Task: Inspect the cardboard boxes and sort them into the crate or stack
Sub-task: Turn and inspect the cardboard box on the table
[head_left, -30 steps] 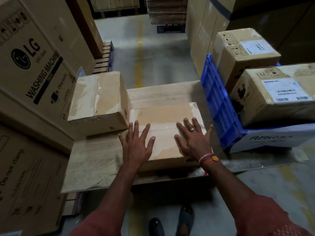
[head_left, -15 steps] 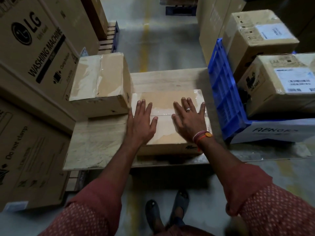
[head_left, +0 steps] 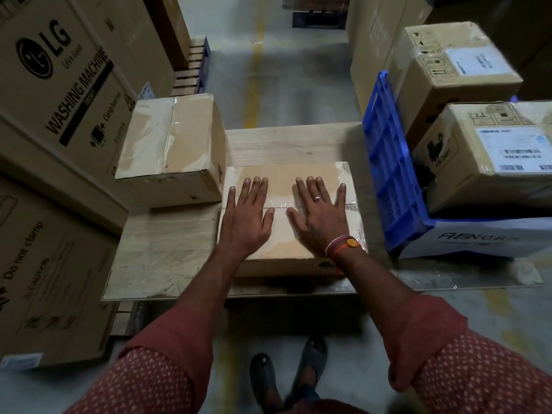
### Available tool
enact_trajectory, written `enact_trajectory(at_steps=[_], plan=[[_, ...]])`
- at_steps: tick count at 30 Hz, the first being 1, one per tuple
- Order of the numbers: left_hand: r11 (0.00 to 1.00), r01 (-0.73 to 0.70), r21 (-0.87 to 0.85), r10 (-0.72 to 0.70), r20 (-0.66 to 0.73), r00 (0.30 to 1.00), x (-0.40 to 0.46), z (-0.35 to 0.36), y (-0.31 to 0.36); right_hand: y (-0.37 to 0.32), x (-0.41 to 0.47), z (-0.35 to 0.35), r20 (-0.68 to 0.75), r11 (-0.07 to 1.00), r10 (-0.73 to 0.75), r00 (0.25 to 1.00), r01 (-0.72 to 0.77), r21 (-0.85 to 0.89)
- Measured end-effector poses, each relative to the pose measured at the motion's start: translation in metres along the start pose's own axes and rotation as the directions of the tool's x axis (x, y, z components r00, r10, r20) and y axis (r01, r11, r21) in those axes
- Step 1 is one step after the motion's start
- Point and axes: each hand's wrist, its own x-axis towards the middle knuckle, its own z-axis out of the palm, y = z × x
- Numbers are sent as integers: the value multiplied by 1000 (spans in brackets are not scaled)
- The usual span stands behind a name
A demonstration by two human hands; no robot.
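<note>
At the centre of the frame a flat taped box (head_left: 286, 216) lies on the wooden bench (head_left: 167, 252), with the left hand (head_left: 246, 218) and right hand (head_left: 321, 218) pressed flat on its top, fingers straight and spread, gripping nothing. Lifted with flat palms it could slip; slid right, it may snag the blue crate (head_left: 388, 174); slid left, it may jam against the taller box (head_left: 173, 144). Its underside and far face are hidden, the crate's inside is blocked by cartons, and labels are unreadable
</note>
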Motion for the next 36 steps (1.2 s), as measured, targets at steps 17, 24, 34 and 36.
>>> enact_trajectory(at_steps=[17,24,34,36], plan=[[734,479,-481,-529,38,848,39,-31,0,43,34,-31,47,713,422,905,-363,600],[692,292,-660,-602,-306,737,33,-77,7,27,15,-74,-319,838,355,879,-148,526],[646,122,-753,-625,-431,651,-45,-55,17,8,-59,-74,-480,937,262,837,-100,335],[664,117,-738,-585,-416,696,-57,-57,20,12,-61,-83,-423,947,228,877,-98,306]])
